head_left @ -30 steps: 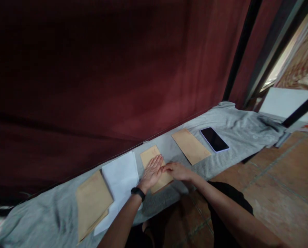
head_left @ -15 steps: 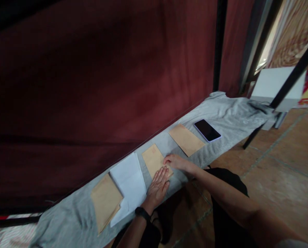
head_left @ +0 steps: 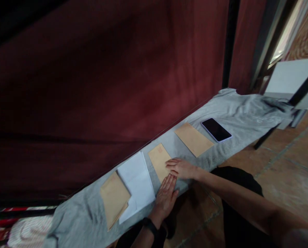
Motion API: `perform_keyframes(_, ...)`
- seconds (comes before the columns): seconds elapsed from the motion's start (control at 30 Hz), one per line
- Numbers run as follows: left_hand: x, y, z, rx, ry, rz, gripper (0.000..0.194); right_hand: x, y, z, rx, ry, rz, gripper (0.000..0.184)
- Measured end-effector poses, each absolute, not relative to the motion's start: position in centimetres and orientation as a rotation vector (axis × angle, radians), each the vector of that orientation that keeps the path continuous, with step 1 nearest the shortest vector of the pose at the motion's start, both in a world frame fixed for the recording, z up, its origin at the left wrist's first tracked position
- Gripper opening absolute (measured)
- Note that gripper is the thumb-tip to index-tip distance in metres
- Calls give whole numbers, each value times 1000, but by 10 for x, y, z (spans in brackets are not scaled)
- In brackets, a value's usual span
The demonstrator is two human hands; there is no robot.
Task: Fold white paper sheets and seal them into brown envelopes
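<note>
Rested left hand (head_left: 166, 198), fingers together, on middle envelope (head_left: 159, 160) at six o'clock; rested right hand (head_left: 181, 168), fingers together, at four o'clock. Likely needed even, flat pressure.

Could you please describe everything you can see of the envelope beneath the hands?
The envelope is tan, flat and rectangular, apparently paper, with a faint reddish mark near its far end. It lies slantwise on the grey cloth, between the white sheets and a second envelope. The left hand and right hand cover its near end.
</note>
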State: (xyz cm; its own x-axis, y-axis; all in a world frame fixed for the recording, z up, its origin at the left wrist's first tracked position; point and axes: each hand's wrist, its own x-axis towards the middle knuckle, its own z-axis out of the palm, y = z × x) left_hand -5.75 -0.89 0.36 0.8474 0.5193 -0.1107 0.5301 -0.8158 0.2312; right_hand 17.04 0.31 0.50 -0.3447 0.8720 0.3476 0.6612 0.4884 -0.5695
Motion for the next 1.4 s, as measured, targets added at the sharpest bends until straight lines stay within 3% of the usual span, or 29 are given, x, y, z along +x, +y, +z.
perform_keyframes(0.2, -54, -2, 26, 2560, 845, 137, 42, 171, -12, -15, -1230, -2201, 311, 41)
perform_keyframes(0.37, -31, 40, 30, 2498, 1021, 337, 42, 167, -12, -25, -1263, -2189, 299, 50)
perform_keyframes(0.53, -5, 101, 8, 2782, 1092, 226, 56, 168, -10, -22, -1234, -2196, 291, 54)
perform_keyframes(0.73, 8, 143, -3, 2873, 1265, 116, 59, 174, -15, -13, -1200, -2207, 308, 49)
perform_keyframes(0.93, -7, 110, -5, 2868, 1244, 106, 54, 172, -17, -2, -1219, -2222, 396, 47)
perform_keyframes(1.17, -62, 31, -20, 2891, 1183, 191, 53, 173, -14, 4, -1185, -2154, 438, 29)
perform_keyframes(1.4, -63, 10, -12, 2943, 1182, 267, 55, 171, -16, -3, -1217, -2182, 377, 30)
